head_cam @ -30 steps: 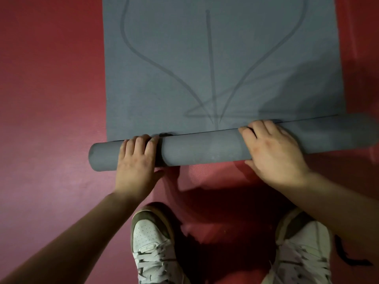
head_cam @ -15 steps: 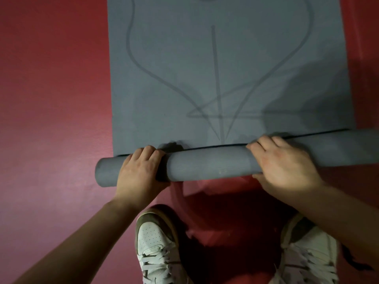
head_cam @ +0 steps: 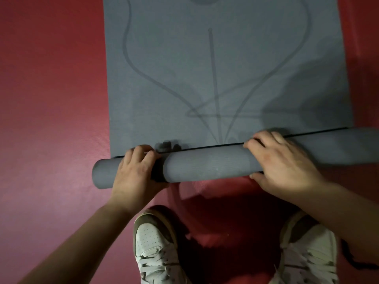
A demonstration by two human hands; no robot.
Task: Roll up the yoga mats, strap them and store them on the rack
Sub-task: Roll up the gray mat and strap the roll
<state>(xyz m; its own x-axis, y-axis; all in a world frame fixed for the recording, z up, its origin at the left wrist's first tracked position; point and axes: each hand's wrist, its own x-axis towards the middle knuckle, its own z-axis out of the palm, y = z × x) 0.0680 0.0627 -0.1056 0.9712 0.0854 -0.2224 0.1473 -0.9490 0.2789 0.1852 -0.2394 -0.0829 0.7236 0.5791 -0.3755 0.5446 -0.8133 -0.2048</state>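
Note:
A grey yoga mat (head_cam: 221, 64) with a faint line drawing lies flat on the red floor, stretching away from me. Its near end is wound into a tight roll (head_cam: 207, 163) lying crosswise in front of my feet. My left hand (head_cam: 135, 171) grips the roll near its left end, fingers curled over the top. My right hand (head_cam: 281, 160) grips the roll right of the middle, fingers over the top and thumb on the near side. The roll's right end runs out of view.
Red matting (head_cam: 51, 99) covers the floor on all sides. My two white and brown sneakers (head_cam: 155, 247) stand just behind the roll. A dark cord (head_cam: 356, 261) lies on the floor at the lower right edge.
The roll has turned a little further onto the flat part of the mat. Both hands stayed on it in the same grip.

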